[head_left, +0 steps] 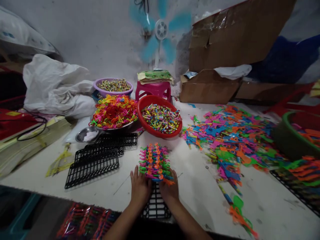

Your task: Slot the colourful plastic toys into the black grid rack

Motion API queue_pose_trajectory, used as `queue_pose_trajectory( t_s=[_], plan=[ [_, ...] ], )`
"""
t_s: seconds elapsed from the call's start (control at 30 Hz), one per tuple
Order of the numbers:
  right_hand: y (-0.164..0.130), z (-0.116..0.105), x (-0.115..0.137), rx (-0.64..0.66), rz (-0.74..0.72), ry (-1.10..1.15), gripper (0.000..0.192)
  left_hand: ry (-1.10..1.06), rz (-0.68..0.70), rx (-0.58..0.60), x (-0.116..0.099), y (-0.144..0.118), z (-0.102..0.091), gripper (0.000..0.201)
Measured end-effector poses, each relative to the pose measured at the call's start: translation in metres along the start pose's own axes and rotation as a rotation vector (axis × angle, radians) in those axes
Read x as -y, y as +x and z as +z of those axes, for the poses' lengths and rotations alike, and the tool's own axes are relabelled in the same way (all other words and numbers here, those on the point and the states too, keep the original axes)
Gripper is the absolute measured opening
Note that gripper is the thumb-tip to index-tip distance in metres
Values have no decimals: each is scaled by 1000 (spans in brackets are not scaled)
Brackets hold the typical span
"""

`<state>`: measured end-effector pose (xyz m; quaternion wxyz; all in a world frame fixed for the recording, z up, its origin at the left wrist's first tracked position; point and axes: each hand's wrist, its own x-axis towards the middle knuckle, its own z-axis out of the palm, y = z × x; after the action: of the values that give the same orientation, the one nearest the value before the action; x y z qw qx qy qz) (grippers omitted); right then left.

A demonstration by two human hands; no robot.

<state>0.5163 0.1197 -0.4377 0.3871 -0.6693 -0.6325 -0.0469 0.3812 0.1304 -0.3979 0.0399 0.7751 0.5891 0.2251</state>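
A black plastic rack (pixel 156 203) lies lengthwise before me on the white table. Across its far part sit several rows of small colourful plastic toys (pixel 154 161) in pink, green, blue and orange. My left hand (pixel 140 188) is at the left end of the nearest row, its thumb and fingers about the toy ends there. At the right end, my right hand (pixel 170 190) curls around the nearest toy, beside an orange piece. The fingertips are partly hidden by the toys. The near part of the rack shows bare bars.
Black racks (pixel 93 166) lie overlapping at left, near a small metal bowl (pixel 79 136). Behind are a heap of bright plastic pieces (pixel 113 111) and a red basin (pixel 143 125) of small tubes. Loose toys (pixel 232 133) spread rightward toward a green tub (pixel 282 140). A fan (pixel 161 30) spins behind.
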Motion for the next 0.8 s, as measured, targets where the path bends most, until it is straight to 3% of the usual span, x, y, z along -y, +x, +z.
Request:
queue_pose_trajectory(
  t_s=[0.8],
  plan=[
    [-2, -2, 0, -6, -22, -25, 30, 63, -1, 62, 0, -1, 1, 35]
  ],
)
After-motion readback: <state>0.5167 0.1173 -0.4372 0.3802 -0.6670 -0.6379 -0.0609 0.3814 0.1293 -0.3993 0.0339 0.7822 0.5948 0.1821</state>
